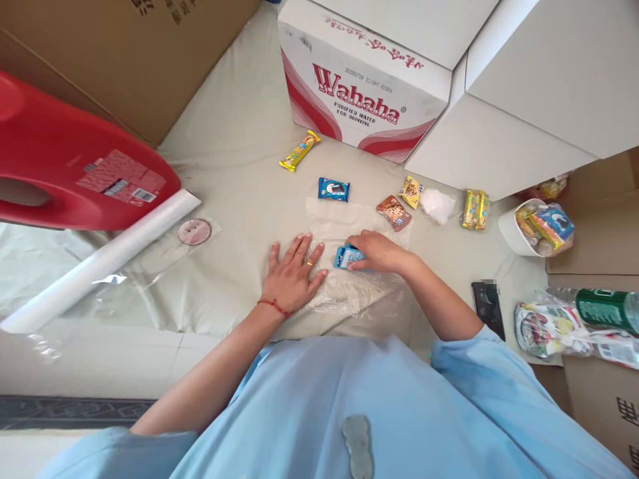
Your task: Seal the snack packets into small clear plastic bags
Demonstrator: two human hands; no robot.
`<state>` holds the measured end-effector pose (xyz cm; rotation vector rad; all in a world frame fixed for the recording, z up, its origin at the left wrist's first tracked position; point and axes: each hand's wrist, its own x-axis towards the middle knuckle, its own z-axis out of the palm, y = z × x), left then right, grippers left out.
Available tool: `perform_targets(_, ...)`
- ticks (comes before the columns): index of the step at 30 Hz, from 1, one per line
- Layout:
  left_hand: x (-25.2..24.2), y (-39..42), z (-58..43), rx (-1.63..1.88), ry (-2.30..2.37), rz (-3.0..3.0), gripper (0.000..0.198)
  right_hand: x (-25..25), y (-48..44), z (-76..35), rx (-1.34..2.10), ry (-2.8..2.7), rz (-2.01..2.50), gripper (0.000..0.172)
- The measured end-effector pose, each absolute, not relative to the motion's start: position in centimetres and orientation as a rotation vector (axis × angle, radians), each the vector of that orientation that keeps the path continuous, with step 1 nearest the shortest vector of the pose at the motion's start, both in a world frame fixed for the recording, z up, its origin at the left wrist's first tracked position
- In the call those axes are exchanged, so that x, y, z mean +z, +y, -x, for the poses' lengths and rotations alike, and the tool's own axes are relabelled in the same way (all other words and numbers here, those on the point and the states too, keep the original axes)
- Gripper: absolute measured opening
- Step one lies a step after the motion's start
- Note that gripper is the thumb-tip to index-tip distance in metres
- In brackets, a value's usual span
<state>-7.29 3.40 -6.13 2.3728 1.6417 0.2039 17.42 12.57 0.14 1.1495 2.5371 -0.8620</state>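
Note:
My left hand (293,274) lies flat with its fingers spread, at the left edge of a sheet of clear plastic film (349,296) on the cloth. On the film, my right hand (377,251) has its fingers closed over a small light-blue packet (343,257), whose left end shows; the rest is under the hand. Beyond the hands lie a dark-blue biscuit packet (334,189) and a brown cookie packet (394,213). A yellow cookie packet (410,191) and a white crumpled bundle (438,205) are close by, to the right.
A Wahaha carton (357,93) and white boxes (524,133) stand at the back. On the left are a red jug (80,159), a film roll (104,259) and a pink disc (194,231). A snack-filled white cup (514,233), phone (488,307) and bottle (606,309) are right.

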Motion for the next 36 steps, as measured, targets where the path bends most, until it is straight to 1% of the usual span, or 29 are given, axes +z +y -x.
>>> perform_targets(2, -6.1, 3.4, 7.3, 0.211, 1.644, -2.358, 0.06, -0.1, 12.6, -17.5, -0.775, 2.582, -1.164, 0.054)
perform_targets(5, -6.1, 3.4, 7.3, 0.214, 1.638, -2.347, 0.061, -0.5, 12.2, -17.7, -0.663, 2.691, -1.245, 0.071)
perform_targets(7, -6.2, 3.5, 7.4, 0.209, 1.641, -2.352, 0.061, -0.7, 11.6, -18.1, -0.621, 2.792, -1.35, 0.075)
perform_targets(8, -6.2, 3.5, 7.4, 0.204, 1.642, -2.358, 0.061, -0.6, 11.1, -18.5, -0.615, 2.845, -1.409, 0.072)
perform_targets(10, -6.2, 3.5, 7.5, 0.192, 1.641, -2.366, 0.06, -0.4, 9.7, -19.4, -0.646, 2.938, -1.504, 0.058)
perform_targets(12, -6.2, 3.6, 7.6, 0.187, 1.63, -2.366, 0.059, -0.1, 7.5, -20.6, -0.754, 2.991, -1.514, 0.045)
perform_targets(14, -6.1, 3.5, 7.8, 0.206, 1.62, -2.355, 0.057, -0.2, 4.5, -21.8, -0.868, 3.023, -1.442, 0.043)
perform_targets(17, -6.0, 3.0, 8.1, 0.261, 1.621, -2.329, 0.054, -1.4, -0.7, -23.0, -0.866, 3.01, -1.384, 0.055)
perform_targets(18, -6.1, 2.7, 8.3, 0.279, 1.618, -2.326, 0.054, -2.1, -2.4, -23.2, -0.829, 2.988, -1.417, 0.055)
perform_targets(22, -6.4, 1.2, 9.8, 0.363, 1.592, -2.323, 0.054, -4.6, -6.6, -23.3, -0.769, 2.946, -1.71, 0.03)
perform_targets(25, -6.3, 0.5, 11.4, 0.527, 1.559, -2.339, 0.059, -4.9, -6.3, -22.9, -0.8, 2.989, -1.851, 0.027)
perform_targets(27, -5.9, 0.3, 12.1, 0.578, 1.4, -2.402, 0.068, -4.2, -4.9, -22.8, -0.836, 3.03, -1.85, 0.024)
perform_targets(29, -5.6, 0.4, 12.5, 0.501, 1.169, -2.445, 0.08, -3.2, -3.0, -22.9, -0.869, 3.088, -1.788, 0.023)
perform_targets(31, -5.6, 0.4, 12.6, 0.389, 1.005, -2.424, 0.084, -2.2, -1.2, -23.1, -0.885, 3.139, -1.712, 0.022)
perform_targets(32, -5.7, 0.4, 12.5, 0.354, 0.974, -2.401, 0.081, -1.7, -0.4, -23.3, -0.894, 3.149, -1.688, 0.021)
perform_targets(33, -5.9, 0.4, 12.5, 0.347, 0.974, -2.377, 0.072, -1.3, 0.3, -23.4, -0.912, 3.14, -1.68, 0.021)
perform_targets(36, -6.3, 0.9, 12.2, 0.42, 1.07, -2.288, 0.033, -0.7, 2.2, -23.7, -1.004, 3.018, -1.742, 0.023)
